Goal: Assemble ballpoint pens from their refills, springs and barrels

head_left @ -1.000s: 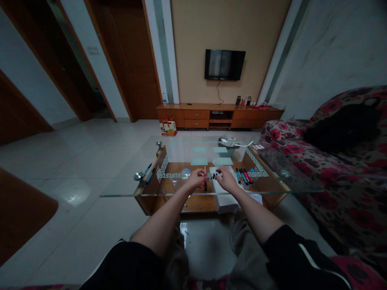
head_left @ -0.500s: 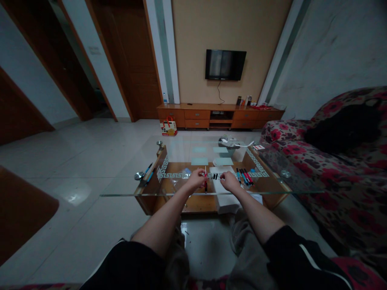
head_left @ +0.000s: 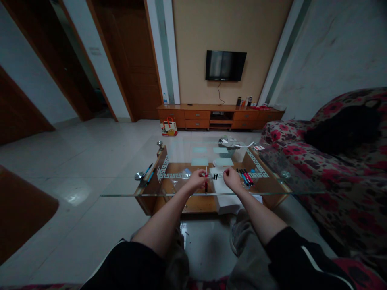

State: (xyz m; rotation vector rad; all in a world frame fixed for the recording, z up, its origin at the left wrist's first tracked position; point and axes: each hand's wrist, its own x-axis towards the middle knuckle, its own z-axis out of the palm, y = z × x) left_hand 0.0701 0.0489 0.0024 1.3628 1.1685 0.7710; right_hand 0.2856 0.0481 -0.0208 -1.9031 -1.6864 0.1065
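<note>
Over the glass table (head_left: 121,189), my left hand (head_left: 198,179) is closed round a slim red pen (head_left: 206,186) held upright. My right hand (head_left: 230,179) is a little to the right with its fingers pinched together; whatever is between them, if anything, is too small to make out. Small black pieces (head_left: 215,177) lie between my two hands. Several red, blue and black pens (head_left: 247,177) lie side by side just right of my right hand. A blue pen (head_left: 148,170) rests near the table's left side.
Under the glass, a white box (head_left: 226,201) and a clear plastic bag (head_left: 180,179) sit on the wooden shelf (head_left: 196,204). A dark bowl (head_left: 229,142) stands toward the far edge. The floral sofa (head_left: 338,169) is at the right.
My right hand has shifted slightly right and up, away from the small black pieces. My left hand stays almost in place with the red pen.
</note>
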